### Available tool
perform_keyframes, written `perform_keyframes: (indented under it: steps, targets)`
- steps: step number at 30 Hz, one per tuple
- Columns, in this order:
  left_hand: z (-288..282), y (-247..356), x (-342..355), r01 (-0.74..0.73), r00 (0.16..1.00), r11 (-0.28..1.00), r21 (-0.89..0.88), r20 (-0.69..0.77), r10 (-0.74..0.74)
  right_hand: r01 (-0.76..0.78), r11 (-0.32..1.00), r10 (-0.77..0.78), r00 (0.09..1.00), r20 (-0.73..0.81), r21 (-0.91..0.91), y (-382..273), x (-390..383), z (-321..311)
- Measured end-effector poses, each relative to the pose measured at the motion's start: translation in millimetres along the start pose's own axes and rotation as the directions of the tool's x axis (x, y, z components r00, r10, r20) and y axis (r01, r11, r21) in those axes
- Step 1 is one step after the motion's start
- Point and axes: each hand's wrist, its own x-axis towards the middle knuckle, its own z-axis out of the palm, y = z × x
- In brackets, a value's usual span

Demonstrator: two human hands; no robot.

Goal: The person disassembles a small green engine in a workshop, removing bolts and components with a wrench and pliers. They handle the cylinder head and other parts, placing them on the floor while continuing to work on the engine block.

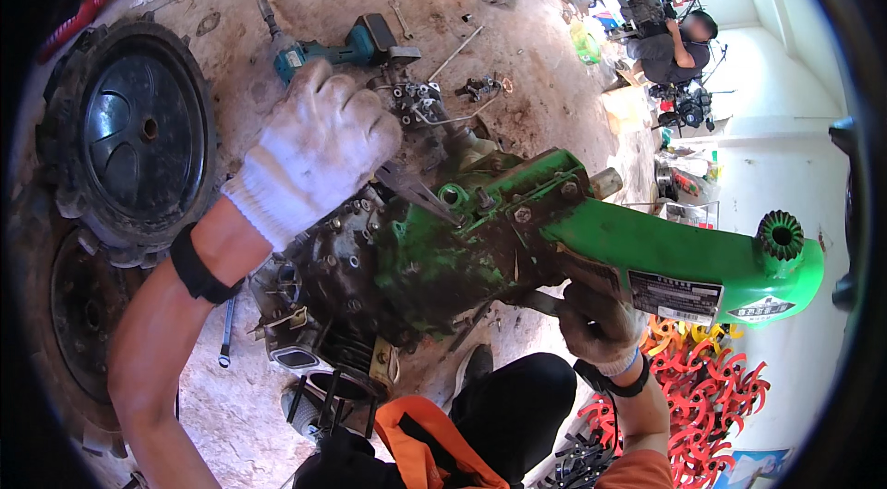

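My left hand (319, 142), in a white work glove, is closed around a pair of pliers (416, 191). The pliers' narrow jaws rest beside a round port on top of a greasy green gearbox (430, 258), which is joined to a dark engine body. From the gearbox a long green housing arm (665, 253) reaches right and ends in a toothed gear (781, 235). My right hand (601, 327), in a soiled glove, curls closed beneath that arm, next to its label; what its fingers grip, if anything, is hidden.
A blue-black cordless impact wrench (337, 50) lies beyond my left hand. Black lugged wheels (129, 138) are at the left. A combination wrench (226, 336) lies on the floor. Red and orange curved blades (693, 406) are piled lower right. Another person (670, 50) crouches at far right.
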Motion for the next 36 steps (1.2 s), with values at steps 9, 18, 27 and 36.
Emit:
perform_keyframes:
  steps: [9,18,27,36]
  targets:
    - [-64.2,11.9,-12.5,0.148,0.875,0.989,-0.02,0.469,-0.122,0.132,0.982,-0.108,0.98,-0.165,0.139,3.7,2.4,9.8]
    - [-64.4,23.9,-16.5,0.105,0.913,0.994,-0.017,0.397,-0.09,0.147,0.973,-0.133,0.987,-0.086,0.178,5.5,5.6,9.0]
    - [-86.3,30.5,-0.2,0.012,0.891,0.995,0.097,0.451,-0.055,0.187,0.982,-0.183,0.951,-0.251,-0.007,3.2,9.2,6.4]
    - [-105.4,43.1,22.5,-0.02,0.877,0.975,0.223,0.473,-0.09,0.197,0.976,-0.218,0.907,-0.362,-0.094,8.5,4.1,11.8]
